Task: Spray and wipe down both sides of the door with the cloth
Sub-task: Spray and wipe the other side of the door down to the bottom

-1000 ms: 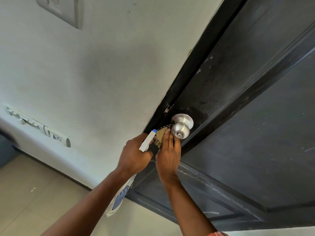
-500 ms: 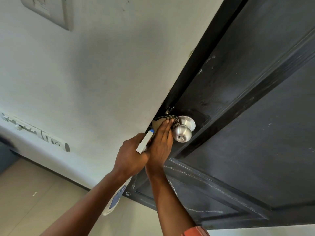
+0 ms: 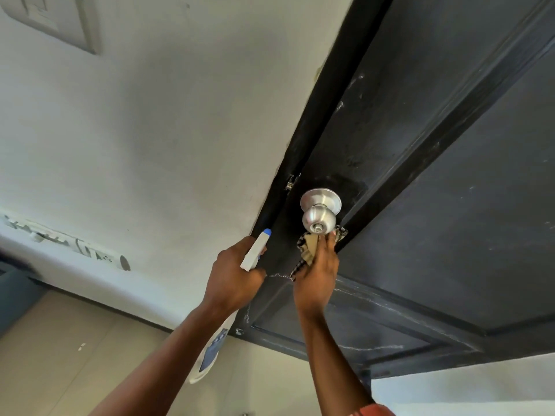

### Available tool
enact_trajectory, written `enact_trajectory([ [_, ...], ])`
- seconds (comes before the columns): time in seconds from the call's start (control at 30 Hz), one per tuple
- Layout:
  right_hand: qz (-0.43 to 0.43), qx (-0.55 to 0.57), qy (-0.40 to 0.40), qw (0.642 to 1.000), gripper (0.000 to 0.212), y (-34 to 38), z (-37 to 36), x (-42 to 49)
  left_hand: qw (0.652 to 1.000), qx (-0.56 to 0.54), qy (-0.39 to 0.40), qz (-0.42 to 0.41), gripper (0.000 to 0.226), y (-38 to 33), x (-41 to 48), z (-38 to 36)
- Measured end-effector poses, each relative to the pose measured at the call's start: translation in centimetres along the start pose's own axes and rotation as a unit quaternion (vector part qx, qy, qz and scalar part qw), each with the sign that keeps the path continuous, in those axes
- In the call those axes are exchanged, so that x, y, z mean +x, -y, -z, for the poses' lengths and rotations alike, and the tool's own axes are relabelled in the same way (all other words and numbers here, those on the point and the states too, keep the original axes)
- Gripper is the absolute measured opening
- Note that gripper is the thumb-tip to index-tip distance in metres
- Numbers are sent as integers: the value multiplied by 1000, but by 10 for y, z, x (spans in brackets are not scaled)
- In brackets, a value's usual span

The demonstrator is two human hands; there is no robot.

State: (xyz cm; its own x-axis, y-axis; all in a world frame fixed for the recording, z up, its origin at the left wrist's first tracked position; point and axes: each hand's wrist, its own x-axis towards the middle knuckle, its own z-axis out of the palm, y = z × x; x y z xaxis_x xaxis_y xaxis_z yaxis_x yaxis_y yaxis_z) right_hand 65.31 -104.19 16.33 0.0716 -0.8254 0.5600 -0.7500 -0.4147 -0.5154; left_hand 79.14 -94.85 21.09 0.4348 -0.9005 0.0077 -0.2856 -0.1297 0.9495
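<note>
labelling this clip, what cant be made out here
Head view:
White plastic spray bottle: mostly behind the left hand and forearm; label unreadable.
Brown checked cloth: mostly under the right hand.
Black panelled door: far side hidden; cut off at top and right edges.
White wall switch plate: cut by top edge.

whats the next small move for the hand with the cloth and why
Probably slide the right hand down, keeping the cloth flat on the door. It sits just under the knob, and white streaks lower down look unwiped. The left hand holds the spray bottle aside.
</note>
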Motion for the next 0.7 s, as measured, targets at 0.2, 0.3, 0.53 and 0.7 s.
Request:
enact_trajectory([
  [0.2,-273,301,-81,910,40,-13,23,-11,999,2,34,0,36,3,-9,-21],
  [0.3,-345,376,-81,856,37,-23,30,-19,999,17,37,-13,36,-1,-17,-34],
  [0.53,-404,433,-76,802,38,-48,49,-50,999,40,17,2,37,1,-53,-66],
  [0.7,-366,442,-60,816,32,-84,34,-81,999,22,-27,7,37,33,-71,-96],
])
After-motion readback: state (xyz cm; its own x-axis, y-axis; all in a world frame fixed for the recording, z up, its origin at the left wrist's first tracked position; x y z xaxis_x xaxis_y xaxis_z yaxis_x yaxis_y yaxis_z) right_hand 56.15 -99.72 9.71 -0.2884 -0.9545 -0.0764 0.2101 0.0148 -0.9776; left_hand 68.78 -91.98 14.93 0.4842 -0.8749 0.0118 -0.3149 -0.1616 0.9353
